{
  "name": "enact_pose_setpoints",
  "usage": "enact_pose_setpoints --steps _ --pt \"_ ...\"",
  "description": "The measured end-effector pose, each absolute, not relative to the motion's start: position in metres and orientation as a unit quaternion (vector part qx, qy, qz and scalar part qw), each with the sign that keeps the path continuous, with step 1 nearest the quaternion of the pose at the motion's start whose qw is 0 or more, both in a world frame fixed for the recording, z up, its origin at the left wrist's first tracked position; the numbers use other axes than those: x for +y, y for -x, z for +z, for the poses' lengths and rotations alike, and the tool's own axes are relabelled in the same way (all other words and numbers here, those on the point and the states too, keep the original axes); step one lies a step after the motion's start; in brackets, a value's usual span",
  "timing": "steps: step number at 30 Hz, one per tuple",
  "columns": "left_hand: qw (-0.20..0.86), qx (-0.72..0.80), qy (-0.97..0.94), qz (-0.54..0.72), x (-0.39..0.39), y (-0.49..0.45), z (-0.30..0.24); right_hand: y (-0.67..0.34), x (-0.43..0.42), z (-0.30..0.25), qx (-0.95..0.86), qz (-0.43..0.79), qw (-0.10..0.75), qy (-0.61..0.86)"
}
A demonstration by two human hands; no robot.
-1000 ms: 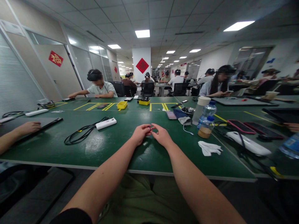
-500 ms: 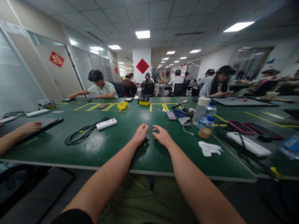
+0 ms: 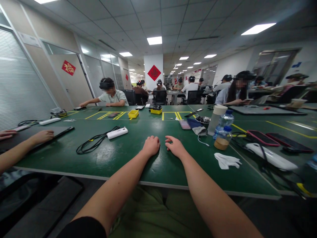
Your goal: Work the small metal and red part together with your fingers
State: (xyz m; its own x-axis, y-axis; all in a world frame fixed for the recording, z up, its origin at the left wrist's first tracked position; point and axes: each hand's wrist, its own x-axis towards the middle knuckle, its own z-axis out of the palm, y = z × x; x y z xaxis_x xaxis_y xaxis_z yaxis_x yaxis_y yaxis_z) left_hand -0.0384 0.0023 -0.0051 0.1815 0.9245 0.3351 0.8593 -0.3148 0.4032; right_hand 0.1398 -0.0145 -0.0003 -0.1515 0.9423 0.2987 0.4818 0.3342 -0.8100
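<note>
My left hand point(image 3: 151, 145) and my right hand point(image 3: 175, 146) lie palm down, side by side, on the green table point(image 3: 119, 162), a small gap between them. Neither holds anything. The right hand's fingers are stretched out and slightly spread. The left hand's fingers are bent a little, with their tips on the table. A white power bank point(image 3: 117, 133) with a black cable point(image 3: 91, 144) lies to the left of my left hand. A crumpled white cloth point(image 3: 228, 161) lies to the right of my right hand.
Two small bottles point(image 3: 223, 138) and a pale cup point(image 3: 215, 114) stand right of centre, beside phones point(image 3: 263, 138) and a white device point(image 3: 271, 156). Yellow trays point(image 3: 133, 113) sit further back. A co-worker's hand point(image 3: 43, 136) rests on a dark tablet point(image 3: 60, 131) at left. Other people sit beyond.
A second ago my fingertips touched in a pinch above the table. My hands have since parted and settled flat on it. The camera has turned slightly left.
</note>
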Motion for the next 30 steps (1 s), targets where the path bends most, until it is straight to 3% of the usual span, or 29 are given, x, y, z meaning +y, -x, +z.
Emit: enact_pose_setpoints --steps 9,17,23,30 --pt "0.078 0.655 -0.697 0.282 0.002 0.191 0.012 -0.141 -0.013 0.001 -0.695 0.306 0.417 0.499" --pt "0.214 0.666 -0.551 0.455 -0.016 0.29 0.024 -0.143 -0.01 0.001 -0.686 0.318 0.423 0.499" --pt "0.322 0.622 -0.443 0.56 -0.014 0.295 0.022 -0.144 -0.009 0.001 -0.681 0.325 0.425 0.5" --pt "0.41 0.548 -0.469 0.558 0.005 0.232 0.023 -0.144 -0.009 0.001 -0.677 0.329 0.43 0.499"
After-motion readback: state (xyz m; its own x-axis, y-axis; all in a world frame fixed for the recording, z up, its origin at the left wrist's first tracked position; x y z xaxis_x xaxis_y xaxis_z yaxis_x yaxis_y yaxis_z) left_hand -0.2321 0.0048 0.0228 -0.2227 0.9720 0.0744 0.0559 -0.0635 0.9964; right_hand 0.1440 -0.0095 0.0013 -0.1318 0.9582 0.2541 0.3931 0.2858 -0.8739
